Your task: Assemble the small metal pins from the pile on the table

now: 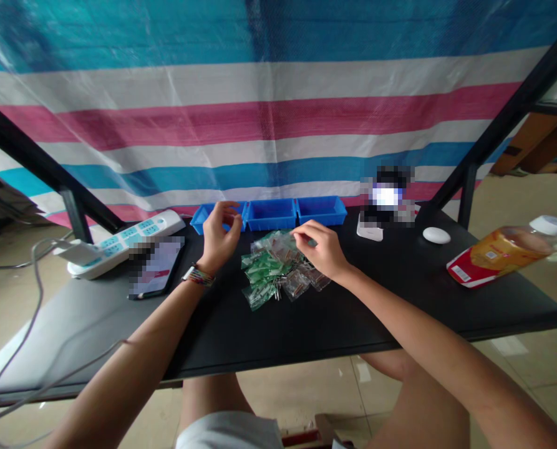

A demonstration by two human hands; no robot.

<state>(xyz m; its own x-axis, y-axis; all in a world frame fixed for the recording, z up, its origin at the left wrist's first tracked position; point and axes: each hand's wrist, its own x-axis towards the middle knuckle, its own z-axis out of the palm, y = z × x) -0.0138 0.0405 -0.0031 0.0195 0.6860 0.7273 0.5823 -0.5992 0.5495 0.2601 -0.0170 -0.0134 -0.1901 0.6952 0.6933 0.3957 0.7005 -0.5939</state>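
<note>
My left hand (221,236) is raised in front of the left blue tray (198,223), its fingers curved and apart, with nothing visible in them. A pile of small clear and green plastic bags (271,265) lies in the middle of the black table. My right hand (324,248) hovers at the pile's right edge, thumb and forefinger pinched together. Whatever those fingertips hold, if anything, is too small to make out. Brownish pieces show inside some bags (297,282), and thin metal pins (278,290) stick out at the front of the pile.
Beside the left tray stand a middle blue tray (272,215) and a right blue tray (322,212). A power strip (128,240) and a phone (159,268) lie left. Right are a lit, blurred device (385,198), a white oval object (436,236) and a lying drink bottle (503,252).
</note>
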